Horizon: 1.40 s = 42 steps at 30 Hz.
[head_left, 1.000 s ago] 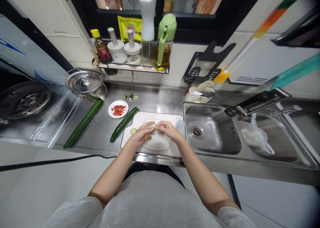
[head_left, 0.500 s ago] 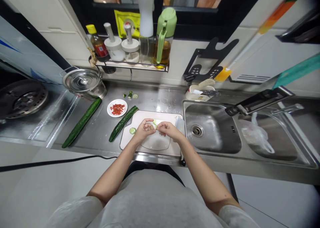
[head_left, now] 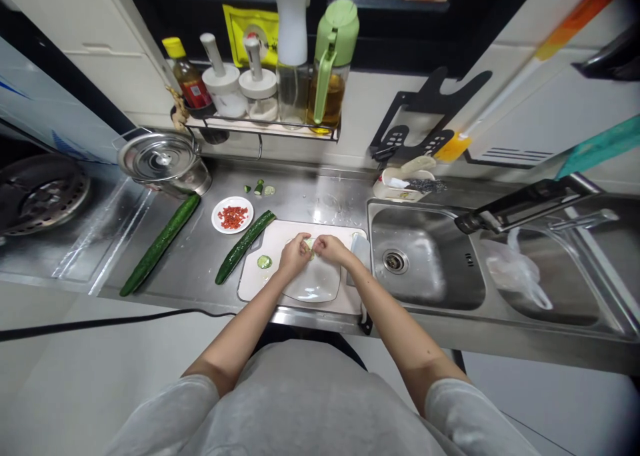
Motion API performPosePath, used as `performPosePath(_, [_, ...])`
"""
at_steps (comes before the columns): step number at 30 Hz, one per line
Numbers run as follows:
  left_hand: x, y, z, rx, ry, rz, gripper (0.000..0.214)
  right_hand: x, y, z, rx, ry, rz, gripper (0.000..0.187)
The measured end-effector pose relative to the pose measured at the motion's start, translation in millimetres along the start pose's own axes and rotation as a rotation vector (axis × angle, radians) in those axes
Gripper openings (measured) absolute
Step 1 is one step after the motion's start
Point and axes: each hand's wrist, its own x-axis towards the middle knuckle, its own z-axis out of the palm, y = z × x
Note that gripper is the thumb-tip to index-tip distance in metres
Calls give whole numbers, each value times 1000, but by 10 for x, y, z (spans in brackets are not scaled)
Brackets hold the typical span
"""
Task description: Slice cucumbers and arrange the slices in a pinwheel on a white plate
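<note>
My left hand (head_left: 295, 256) and my right hand (head_left: 331, 249) meet above a white plate (head_left: 314, 291), fingertips pinched around a thin pale-green cucumber slice (head_left: 311, 244). Fingers partly hide the slice. Under the plate lies a light cutting board (head_left: 253, 284), with another cucumber slice (head_left: 265, 261) flat on its left part. A knife (head_left: 359, 251) rests along the board's right edge, its dark handle end toward me. Just left of the board, a cut cucumber (head_left: 244, 248) lies slantwise.
Farther left are a whole cucumber (head_left: 160, 246), a small plate of chopped red pieces (head_left: 215, 224) and a lidded steel pot (head_left: 193, 176). Cucumber ends (head_left: 259, 188) lie behind. A seasoning shelf (head_left: 280, 131) hangs above; a double sink (head_left: 425, 263) is to the right.
My fingers have closed in around the slice and the hands sit slightly higher in view. More of the plate's front shows. The camera view has shifted a little.
</note>
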Motion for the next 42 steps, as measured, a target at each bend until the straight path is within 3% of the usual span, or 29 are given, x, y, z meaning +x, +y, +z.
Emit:
performPosePath(6, [28,-56,40,98,13,20,42,76,-25,18,-182,-22,16,16])
performPosePath(27, [59,35,37,399,-22,-47,35,110,-131,-16,-400,-51,117,16])
performPosePath(32, [4,44,-46,413,-14,-57,35,0,-127,-48,-403,21,139,18])
performPosePath(36, [-63,6,-133,408,37,5,25,-190,-124,5,-396,78,258,20])
performPosePath(42, [-58,-19,-47,387,28,68,17,-286,-133,112,-420,59,306,25])
